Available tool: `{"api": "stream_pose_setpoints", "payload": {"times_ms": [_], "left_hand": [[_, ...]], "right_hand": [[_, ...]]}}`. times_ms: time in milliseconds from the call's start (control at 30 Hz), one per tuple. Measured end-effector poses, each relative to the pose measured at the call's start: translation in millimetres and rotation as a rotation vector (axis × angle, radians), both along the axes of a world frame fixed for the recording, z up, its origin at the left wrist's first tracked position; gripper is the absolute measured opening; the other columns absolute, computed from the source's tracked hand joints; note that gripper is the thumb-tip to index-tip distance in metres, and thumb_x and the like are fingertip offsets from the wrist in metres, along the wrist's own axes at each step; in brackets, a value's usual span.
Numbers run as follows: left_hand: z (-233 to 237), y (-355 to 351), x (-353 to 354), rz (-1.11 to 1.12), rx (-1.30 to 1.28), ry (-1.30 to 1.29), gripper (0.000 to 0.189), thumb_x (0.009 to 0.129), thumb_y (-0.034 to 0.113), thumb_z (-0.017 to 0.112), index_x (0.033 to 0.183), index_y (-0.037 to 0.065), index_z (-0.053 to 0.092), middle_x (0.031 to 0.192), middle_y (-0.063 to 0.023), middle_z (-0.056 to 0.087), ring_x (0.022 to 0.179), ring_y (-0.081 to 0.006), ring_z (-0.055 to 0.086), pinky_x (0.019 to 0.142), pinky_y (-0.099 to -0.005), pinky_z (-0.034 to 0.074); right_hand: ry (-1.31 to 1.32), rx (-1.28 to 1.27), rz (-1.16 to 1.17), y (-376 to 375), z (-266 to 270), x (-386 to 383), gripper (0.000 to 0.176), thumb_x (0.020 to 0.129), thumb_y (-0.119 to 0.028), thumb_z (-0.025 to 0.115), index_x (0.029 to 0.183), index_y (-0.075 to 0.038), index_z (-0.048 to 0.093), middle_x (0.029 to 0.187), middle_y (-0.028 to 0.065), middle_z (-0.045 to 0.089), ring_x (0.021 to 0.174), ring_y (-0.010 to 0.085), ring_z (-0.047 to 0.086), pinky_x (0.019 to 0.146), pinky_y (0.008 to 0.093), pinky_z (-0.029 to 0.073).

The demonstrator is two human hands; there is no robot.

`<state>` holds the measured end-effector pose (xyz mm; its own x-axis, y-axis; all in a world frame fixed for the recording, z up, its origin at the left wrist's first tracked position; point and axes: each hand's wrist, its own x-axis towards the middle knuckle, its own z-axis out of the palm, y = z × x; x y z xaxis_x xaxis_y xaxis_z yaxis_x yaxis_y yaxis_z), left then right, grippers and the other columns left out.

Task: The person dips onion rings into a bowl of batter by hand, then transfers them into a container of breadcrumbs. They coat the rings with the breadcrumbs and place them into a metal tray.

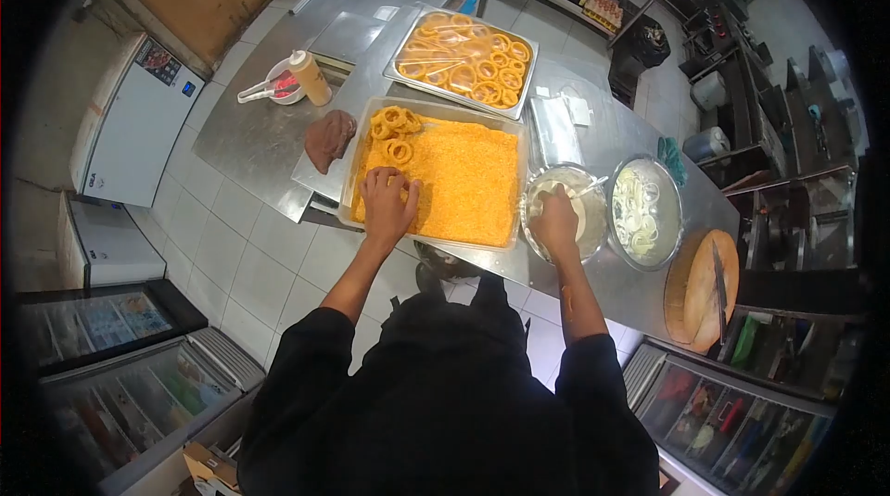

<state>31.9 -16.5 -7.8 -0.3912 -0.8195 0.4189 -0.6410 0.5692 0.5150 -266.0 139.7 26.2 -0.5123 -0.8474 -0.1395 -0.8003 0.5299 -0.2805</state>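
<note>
My left hand (387, 202) presses palm-down into the orange breadcrumbs in a steel tray (436, 110); whether it holds something under the crumbs is hidden. Several crumbed onion rings (394, 130) lie at the tray's far left corner. My right hand (556, 221) dips into a bowl of pale batter (587, 185), fingers curled and coated; what it grips is not visible. To the right of that stands a steel bowl of raw onion rings (646, 210).
A second tray of coated rings (464, 60) sits further back. A brown cloth (328, 138), a sauce bottle (310, 77) and a white bowl (276, 88) lie left. A round wooden board with a knife (703, 287) is at right. Fridges stand beside the steel counter.
</note>
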Motion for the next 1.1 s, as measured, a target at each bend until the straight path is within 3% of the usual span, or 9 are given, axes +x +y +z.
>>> {"api": "stream_pose_setpoints", "payload": {"times_ms": [167,300,400,500,600,833,933,1033,1100], "left_hand": [[-4,-1,1,0.032,0.015,0.043,0.021,0.094,0.023,0.073,0.09,0.002,0.073,0.11,-0.0142,0.066,0.116,-0.0343,0.055,0.098,-0.0493,0.04],[-3,-1,-2,0.037,0.03,0.024,0.021,0.095,0.023,0.071,0.092,0.001,0.073,0.106,-0.0145,0.067,0.113,-0.0348,0.056,0.097,-0.0497,0.04],[-4,-2,-2,0.042,0.013,0.006,0.021,0.095,0.022,0.071,0.093,0.001,0.074,0.104,-0.0145,0.066,0.111,-0.0343,0.056,0.097,-0.0493,0.041],[-5,-1,-3,0.054,0.02,-0.002,0.021,0.095,0.022,0.071,0.094,0.001,0.074,0.103,-0.0146,0.066,0.109,-0.0339,0.057,0.097,-0.0488,0.041],[-3,0,-3,0.059,0.034,-0.017,0.022,0.095,0.022,0.071,0.094,0.001,0.074,0.103,-0.0144,0.067,0.109,-0.0336,0.057,0.097,-0.0487,0.041],[-2,0,-4,0.058,0.014,-0.006,0.022,0.095,0.022,0.07,0.093,0.001,0.074,0.102,-0.0145,0.067,0.108,-0.0334,0.057,0.095,-0.0481,0.041],[-1,1,-2,0.06,0.041,-0.031,0.022,0.095,0.022,0.07,0.093,0.001,0.074,0.102,-0.0147,0.067,0.108,-0.0334,0.057,0.095,-0.0483,0.042],[0,0,-4,0.066,0.034,-0.026,0.021,0.095,0.022,0.069,0.094,0.001,0.074,0.101,-0.0147,0.067,0.107,-0.0336,0.058,0.095,-0.0486,0.042],[-1,-1,-5,0.068,0.034,-0.022,0.021,0.095,0.021,0.069,0.093,0.001,0.074,0.101,-0.0146,0.067,0.107,-0.0336,0.058,0.094,-0.0484,0.042]], "right_hand": [[0.036,-0.307,0.102,25,-20,-28,0.039,0.079,-0.015,0.079,0.115,-0.005,0.072,0.121,0.0207,0.067,0.112,0.0387,0.066,0.092,0.05,0.056],[-0.165,-0.23,-0.061,31,32,-30,0.041,0.078,-0.015,0.081,0.115,-0.004,0.069,0.108,0.0202,0.072,0.103,0.0391,0.07,0.087,0.0475,0.056],[-0.046,-0.517,-0.057,40,35,-27,0.04,0.078,-0.013,0.08,0.113,0.001,0.069,0.102,0.023,0.073,0.097,0.0404,0.072,0.085,0.0467,0.056],[-0.152,-0.327,0.14,58,15,-26,0.04,0.079,-0.01,0.078,0.116,0.004,0.07,0.104,0.0246,0.073,0.098,0.0416,0.072,0.088,0.0463,0.056],[-0.192,-0.376,-0.026,63,10,-18,0.044,0.079,-0.009,0.078,0.12,0.006,0.07,0.107,0.0266,0.074,0.101,0.0427,0.072,0.091,0.0461,0.056],[-0.225,-0.32,0.05,61,11,-23,0.048,0.078,-0.012,0.079,0.122,0.007,0.069,0.106,0.027,0.074,0.102,0.0428,0.072,0.09,0.0466,0.056],[-0.254,-0.447,-0.074,58,5,-21,0.047,0.079,-0.014,0.08,0.12,0.006,0.071,0.106,0.0263,0.075,0.1,0.0426,0.073,0.09,0.046,0.057],[-0.18,-0.364,0.061,57,6,-16,0.043,0.079,-0.015,0.079,0.117,0.006,0.072,0.104,0.025,0.076,0.097,0.041,0.074,0.088,0.0451,0.057],[-0.211,-0.382,-0.088,54,14,-9,0.04,0.079,-0.015,0.079,0.113,0.005,0.073,0.103,0.0236,0.076,0.096,0.0391,0.074,0.087,0.0455,0.057]]}}
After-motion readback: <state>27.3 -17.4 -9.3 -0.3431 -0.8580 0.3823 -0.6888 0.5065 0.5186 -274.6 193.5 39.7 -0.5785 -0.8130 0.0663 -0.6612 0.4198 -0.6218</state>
